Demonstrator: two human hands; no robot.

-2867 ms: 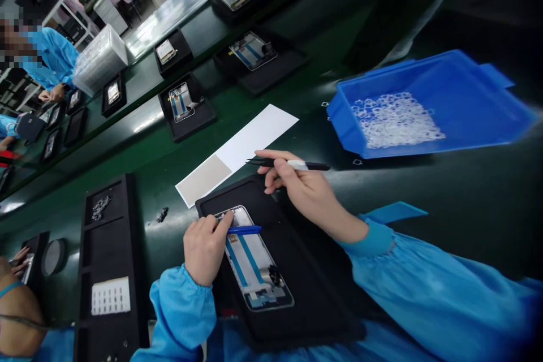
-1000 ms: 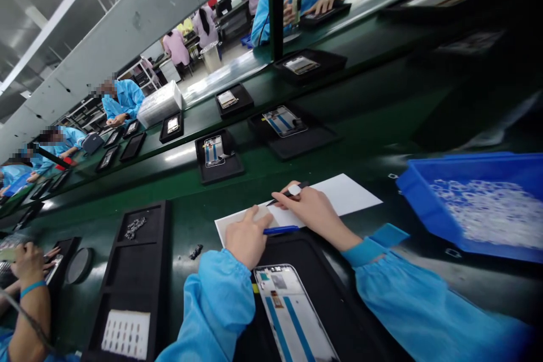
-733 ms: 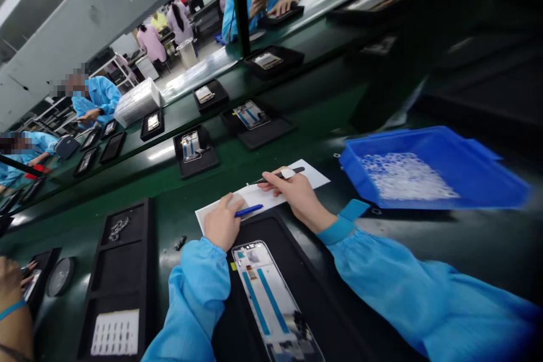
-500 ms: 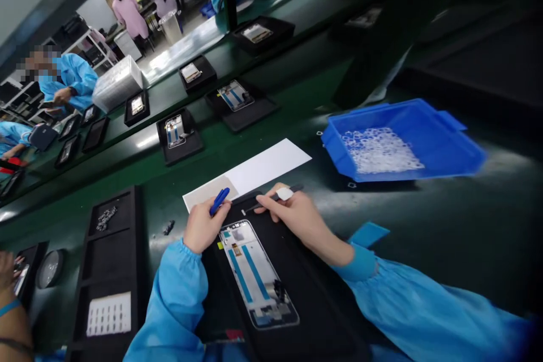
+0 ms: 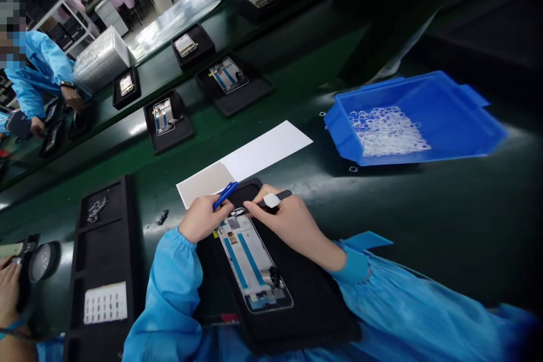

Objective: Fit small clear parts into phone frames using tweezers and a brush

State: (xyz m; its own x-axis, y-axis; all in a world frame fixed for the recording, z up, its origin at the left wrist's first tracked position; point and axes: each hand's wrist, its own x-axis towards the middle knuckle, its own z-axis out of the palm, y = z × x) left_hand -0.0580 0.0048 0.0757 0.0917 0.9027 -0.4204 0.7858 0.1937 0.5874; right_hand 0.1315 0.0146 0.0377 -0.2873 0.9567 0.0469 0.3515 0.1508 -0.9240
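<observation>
Black tray [image 5: 316, 300]: holds an opened phone frame [image 5: 258, 266], blue strips along its inside
Left hand [image 5: 204, 219]: closed on a blue pen-like tool [image 5: 224, 195], by the frame's far end
Right hand [image 5: 286, 220]: gripping dark tweezers [image 5: 285, 195] over that same end; tips unclear
Blue bin [image 5: 458, 116]: heaped small white pieces [image 5: 388, 131]
Divided tray [image 5: 99, 246]: dark bits [image 5: 97, 210] in the far compartment, a white card [image 5: 105, 302] of small parts nearer

Left hand [image 5: 202, 219] curled, right hand [image 5: 289, 220] pinching, close together
</observation>
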